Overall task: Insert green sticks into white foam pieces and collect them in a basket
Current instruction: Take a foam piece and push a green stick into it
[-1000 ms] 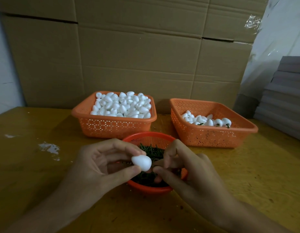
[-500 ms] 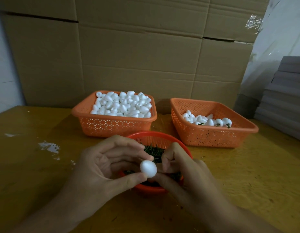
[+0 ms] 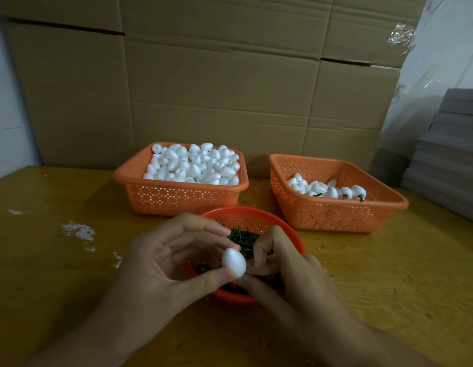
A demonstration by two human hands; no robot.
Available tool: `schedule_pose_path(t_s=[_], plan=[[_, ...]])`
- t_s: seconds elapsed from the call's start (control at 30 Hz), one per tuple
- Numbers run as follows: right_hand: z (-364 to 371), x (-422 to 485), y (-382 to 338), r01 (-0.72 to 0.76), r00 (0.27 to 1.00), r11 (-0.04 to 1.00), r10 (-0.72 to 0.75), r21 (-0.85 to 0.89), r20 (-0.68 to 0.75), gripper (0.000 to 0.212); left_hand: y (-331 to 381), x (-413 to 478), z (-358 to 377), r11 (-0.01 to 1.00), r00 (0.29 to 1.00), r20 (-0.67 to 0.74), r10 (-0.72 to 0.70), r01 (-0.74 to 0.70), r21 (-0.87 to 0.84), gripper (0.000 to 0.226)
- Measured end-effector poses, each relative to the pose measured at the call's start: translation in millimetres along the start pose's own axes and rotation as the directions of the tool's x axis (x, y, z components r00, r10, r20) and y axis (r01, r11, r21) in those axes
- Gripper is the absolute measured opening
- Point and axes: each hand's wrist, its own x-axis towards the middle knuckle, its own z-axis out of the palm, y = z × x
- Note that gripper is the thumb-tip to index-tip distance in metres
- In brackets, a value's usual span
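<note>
My left hand (image 3: 163, 263) pinches a white egg-shaped foam piece (image 3: 234, 262) between thumb and fingers, above a round red basket (image 3: 246, 215) of green sticks (image 3: 243, 238). My right hand (image 3: 285, 271) presses thumb and forefinger against the foam piece's right end; whatever they pinch is hidden. Behind on the left, an orange basket (image 3: 177, 197) is heaped with plain foam pieces (image 3: 195, 165). On the right, a second orange basket (image 3: 336, 213) holds several foam pieces with green sticks (image 3: 328, 190).
A yellow wooden table (image 3: 44, 274) carries white scuff marks (image 3: 79, 231) at the left. Cardboard boxes (image 3: 216, 88) form a wall behind the baskets. A stack of grey sheets (image 3: 452, 154) stands at the right edge.
Both hands have dropped slightly toward me over the round basket, and the foam piece has turned from lying sideways to tilted, its narrow end down against my right fingers.
</note>
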Motion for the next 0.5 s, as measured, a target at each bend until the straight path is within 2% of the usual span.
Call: schedule_pose_path(t_s=[0.27, 0.4, 0.5], plan=[[-0.5, 0.9, 0.8, 0.041, 0.999, 0.999, -0.042, -0.016, -0.006, 0.029, 1.5, -1.2, 2.4, 0.999, 0.998, -0.038, -0.046, 0.046, -0.004, 0.03], [-0.6, -1.2, 3.1, 0.044, 0.999, 0.999, -0.044, 0.007, -0.022, 0.028, 0.7, -0.8, 2.9, 1.0, 0.999, -0.045, -0.002, 0.003, 0.028, 0.031], [-12.2, 4.8, 5.6, 0.018, 0.998, 0.992, -0.01, 0.128, -0.067, 0.025, 0.0, -0.5, 0.8, 0.994, 0.993, -0.106, 0.044, -0.032, 0.109, 0.043]])
